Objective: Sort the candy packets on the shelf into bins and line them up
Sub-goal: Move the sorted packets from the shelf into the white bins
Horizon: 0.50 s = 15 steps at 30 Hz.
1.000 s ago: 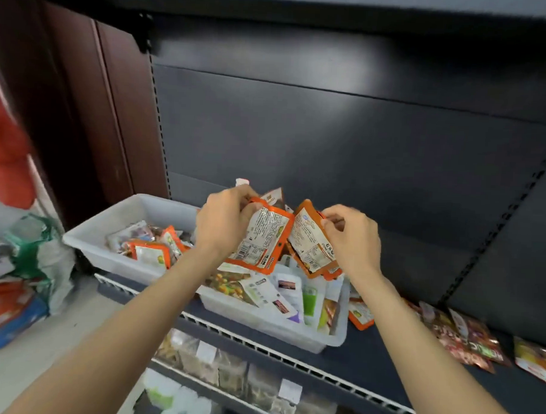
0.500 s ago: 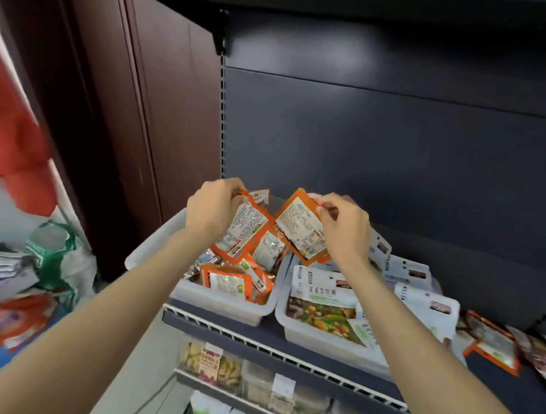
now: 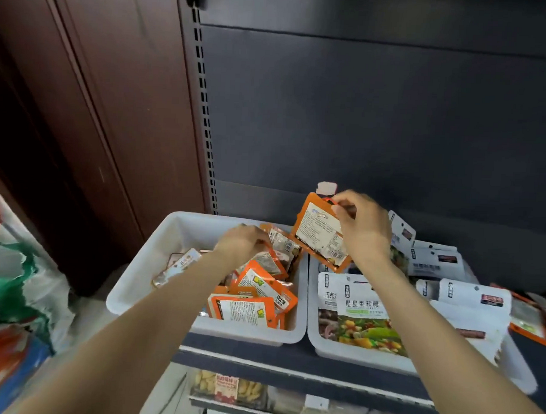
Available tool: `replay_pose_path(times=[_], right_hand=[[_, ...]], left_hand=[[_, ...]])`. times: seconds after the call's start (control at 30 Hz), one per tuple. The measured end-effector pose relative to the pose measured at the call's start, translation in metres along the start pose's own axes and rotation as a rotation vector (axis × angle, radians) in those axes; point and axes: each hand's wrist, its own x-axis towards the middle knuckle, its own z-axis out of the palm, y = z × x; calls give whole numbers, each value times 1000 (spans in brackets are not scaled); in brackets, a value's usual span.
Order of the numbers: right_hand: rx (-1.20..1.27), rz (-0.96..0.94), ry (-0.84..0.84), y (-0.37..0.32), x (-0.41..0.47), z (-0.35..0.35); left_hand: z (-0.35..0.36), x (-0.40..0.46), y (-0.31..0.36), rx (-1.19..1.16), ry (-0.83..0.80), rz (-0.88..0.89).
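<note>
1. The left forearm runs up from 7 o'clock; the left hand [image 3: 242, 244] is turned palm down, its fingers curled toward 2 o'clock and pinching an orange packet [image 3: 271, 261].
2. The right forearm rises from 5 o'clock; the right hand [image 3: 363, 229] sits higher, at 1 o'clock of the left, pinching the top edge of a tilted orange packet [image 3: 319, 232].
</note>
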Motion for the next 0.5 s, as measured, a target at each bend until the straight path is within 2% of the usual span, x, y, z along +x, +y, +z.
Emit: replay_pose_path(times=[0.07,0.13,0.3,0.5], right_hand=[[27,3,-5,0,-1,4],[49,-6,-29,-5,-5,8],[118,-6,-120,-30,-8,26],[58,34,-305,-52,-3,71]], left_hand=[[9,5,-6,-116,-110,52],[9,7,-15,-211,-152,63],[-5,5,-53,-312,-64,-86],[1,-11,-87,-413,-88,-43]])
